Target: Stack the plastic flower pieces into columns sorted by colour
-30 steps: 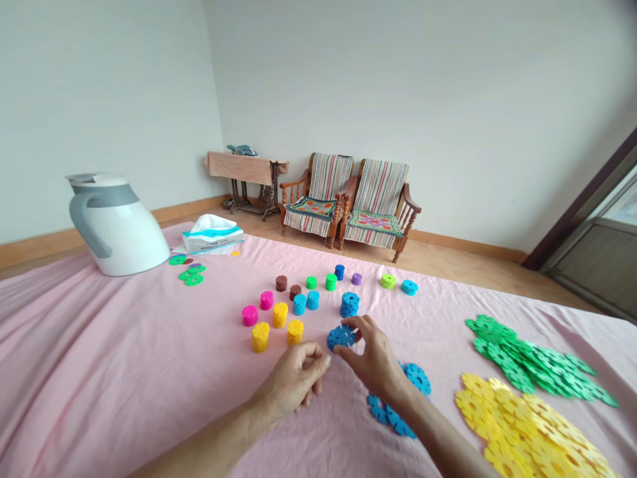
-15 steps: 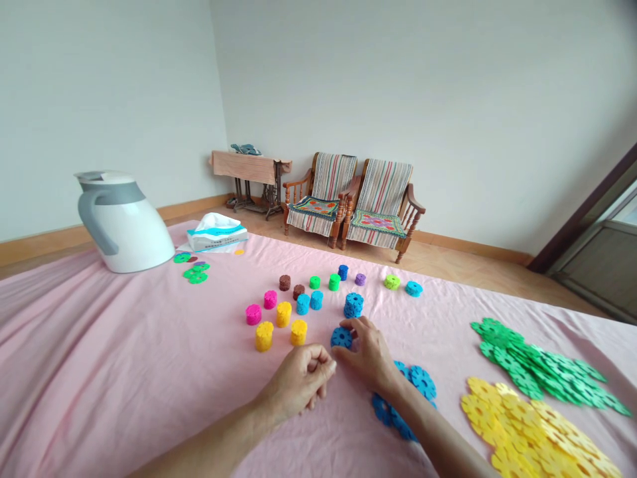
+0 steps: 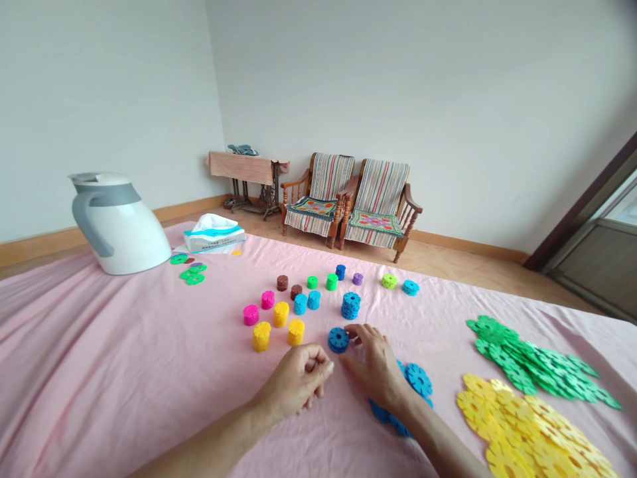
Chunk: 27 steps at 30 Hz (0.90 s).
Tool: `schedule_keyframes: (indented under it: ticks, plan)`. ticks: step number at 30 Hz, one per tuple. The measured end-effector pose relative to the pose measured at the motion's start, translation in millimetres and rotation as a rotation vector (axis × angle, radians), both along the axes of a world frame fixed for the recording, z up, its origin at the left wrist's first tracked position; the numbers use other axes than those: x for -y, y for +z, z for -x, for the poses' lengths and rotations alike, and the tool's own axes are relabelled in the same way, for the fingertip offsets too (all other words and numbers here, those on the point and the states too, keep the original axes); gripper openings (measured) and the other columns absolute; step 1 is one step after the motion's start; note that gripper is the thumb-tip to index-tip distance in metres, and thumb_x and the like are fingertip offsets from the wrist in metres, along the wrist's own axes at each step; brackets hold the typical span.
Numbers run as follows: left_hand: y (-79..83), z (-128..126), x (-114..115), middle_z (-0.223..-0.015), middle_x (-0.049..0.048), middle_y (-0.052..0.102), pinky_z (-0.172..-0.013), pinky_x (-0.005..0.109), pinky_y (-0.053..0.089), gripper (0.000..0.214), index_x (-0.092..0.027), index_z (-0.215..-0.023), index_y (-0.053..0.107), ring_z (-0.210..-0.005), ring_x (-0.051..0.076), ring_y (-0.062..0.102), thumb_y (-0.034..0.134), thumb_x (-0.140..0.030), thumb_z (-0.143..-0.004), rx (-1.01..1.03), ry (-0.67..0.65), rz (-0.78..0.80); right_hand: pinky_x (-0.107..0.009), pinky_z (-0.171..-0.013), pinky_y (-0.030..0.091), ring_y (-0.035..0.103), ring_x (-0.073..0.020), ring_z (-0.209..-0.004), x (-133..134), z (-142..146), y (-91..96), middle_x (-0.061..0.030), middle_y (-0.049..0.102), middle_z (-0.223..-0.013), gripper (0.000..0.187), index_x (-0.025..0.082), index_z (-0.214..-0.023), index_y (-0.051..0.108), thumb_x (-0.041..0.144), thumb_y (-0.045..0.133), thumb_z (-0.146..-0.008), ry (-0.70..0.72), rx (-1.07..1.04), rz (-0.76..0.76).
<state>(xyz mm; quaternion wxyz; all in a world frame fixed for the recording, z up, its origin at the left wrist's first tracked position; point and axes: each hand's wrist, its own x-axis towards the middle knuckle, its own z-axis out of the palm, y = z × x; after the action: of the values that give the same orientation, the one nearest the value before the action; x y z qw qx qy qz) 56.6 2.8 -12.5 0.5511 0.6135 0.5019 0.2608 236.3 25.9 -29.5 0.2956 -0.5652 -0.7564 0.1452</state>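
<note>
My right hand point(image 3: 374, 364) lies on the pink cloth with its thumb and forefinger pinched on the right edge of a blue snowflake disc point(image 3: 338, 340), which sits flat on the cloth. My left hand point(image 3: 297, 384) rests just left of it in a loose fist, with nothing showing in it. Behind the disc stands a taller blue stack point(image 3: 351, 305). Small stacks in yellow point(image 3: 261, 336), pink point(image 3: 250, 315), cyan, brown, green and purple stand in rows beyond. Loose blue discs point(image 3: 417, 380) lie under my right wrist.
A pile of yellow discs point(image 3: 527, 428) and a pile of green discs point(image 3: 532, 362) lie at the right. A white kettle point(image 3: 117, 222), a tissue pack point(image 3: 213, 234) and a few green discs point(image 3: 192, 275) are at the far left. Two wooden chairs point(image 3: 348, 206) stand beyond the table.
My right hand has lowered the blue disc from a tilted hold onto the cloth, where it now lies flat. My left fist has stayed put.
</note>
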Motion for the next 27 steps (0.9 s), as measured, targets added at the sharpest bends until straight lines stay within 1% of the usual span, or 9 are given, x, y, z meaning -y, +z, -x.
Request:
schedule_keyframes:
  ticks: [8, 10, 12, 14, 16, 19, 21, 24, 27]
  plan:
    - [0.8, 0, 0, -0.056, -0.006, 0.051, -0.028, 0.011, 0.023, 0.028, -0.018, -0.079, 0.045, -0.034, 0.004, 0.037, 0.048, -0.046, -0.078, 0.014, 0.028, 0.002, -0.034, -0.079, 0.04, 0.056, -0.0186, -0.085, -4, -5, -6.0, -0.0054, 0.062, -0.094, 0.032, 0.019, -0.104, 0.056, 0.018, 0.053, -0.072, 0.019, -0.045, -0.03]
    - [0.1, 0, 0, -0.056, -0.0061, 0.051, -0.028, 0.011, 0.023, 0.028, -0.018, -0.081, 0.046, -0.034, 0.004, 0.037, 0.048, -0.046, -0.079, 0.019, 0.031, 0.006, -0.033, -0.077, 0.042, 0.057, -0.0173, -0.082, -6, -11, -4.1, -0.0049, 0.062, -0.092, 0.033, 0.018, -0.104, 0.056, 0.014, 0.049, -0.072, 0.026, -0.051, -0.039]
    - [-0.9, 0, -1, -0.056, -0.0059, 0.051, -0.028, 0.011, 0.022, 0.027, -0.018, -0.082, 0.047, -0.034, 0.004, 0.037, 0.048, -0.045, -0.079, 0.009, 0.024, 0.008, -0.031, -0.073, 0.043, 0.057, -0.0157, -0.077, -6, -20, 1.9, -0.0037, 0.061, -0.088, 0.03, 0.018, -0.099, 0.056, 0.012, 0.047, -0.071, 0.022, -0.059, -0.036]
    - [-1.6, 0, -1, -0.057, -0.0056, 0.052, -0.028, 0.01, 0.023, 0.025, -0.018, -0.081, 0.048, -0.034, 0.003, 0.038, 0.048, -0.043, -0.079, -0.004, 0.014, 0.007, -0.029, -0.07, 0.043, 0.057, -0.0147, -0.073, -2, -31, 11.8, -0.0022, 0.06, -0.08, 0.024, 0.018, -0.091, 0.056, 0.012, 0.046, -0.07, 0.024, -0.044, -0.001]
    - [-1.5, 0, -1, -0.056, -0.0055, 0.051, -0.027, 0.011, 0.023, 0.024, -0.017, -0.081, 0.048, -0.034, 0.003, 0.037, 0.048, -0.041, -0.079, -0.014, 0.009, 0.006, -0.029, -0.069, 0.043, 0.056, -0.0149, -0.073, 5, -45, 23.0, -0.0015, 0.059, -0.078, 0.019, 0.019, -0.085, 0.056, 0.013, 0.049, -0.068, 0.072, 0.021, 0.077]
    - [-0.2, 0, -1, -0.056, -0.0054, 0.051, -0.027, 0.011, 0.023, 0.024, -0.017, -0.08, 0.047, -0.034, 0.004, 0.038, 0.048, -0.041, -0.078, -0.026, 0.005, 0.006, -0.031, -0.071, 0.043, 0.055, -0.0166, -0.077, 18, -64, 34.9, -0.0023, 0.058, -0.084, 0.025, 0.02, -0.087, 0.057, 0.012, 0.053, -0.063, 0.152, 0.125, 0.188]
    - [0.6, -1, 0, -0.057, -0.0052, 0.051, -0.028, 0.011, 0.023, 0.024, -0.017, -0.08, 0.047, -0.034, 0.004, 0.038, 0.049, -0.042, -0.078, -0.031, 0.003, 0.009, -0.032, -0.075, 0.042, 0.055, -0.0187, -0.084, 26, -71, 37.1, -0.0034, 0.058, -0.091, 0.034, 0.022, -0.092, 0.058, 0.01, 0.055, -0.061, 0.181, 0.156, 0.223]
    - [0.6, -1, 0, -0.056, -0.0053, 0.051, -0.028, 0.011, 0.023, 0.026, -0.017, -0.079, 0.048, -0.034, 0.004, 0.039, 0.051, -0.043, -0.077, -0.027, 0.006, 0.012, -0.034, -0.082, 0.041, 0.053, -0.0207, -0.093, 32, -73, 35.6, -0.0049, 0.056, -0.098, 0.044, 0.025, -0.102, 0.059, 0.009, 0.057, -0.061, 0.218, 0.135, 0.249]
    - [0.0, -2, -1, -0.056, -0.0053, 0.051, -0.028, 0.011, 0.024, 0.026, -0.017, -0.079, 0.048, -0.033, 0.004, 0.038, 0.051, -0.043, -0.077, -0.03, 0.011, 0.008, -0.033, -0.081, 0.042, 0.054, -0.0199, -0.09, 33, -68, 34.7, -0.0049, 0.056, -0.096, 0.04, 0.025, -0.102, 0.06, 0.01, 0.057, -0.065, 0.242, 0.115, 0.262]
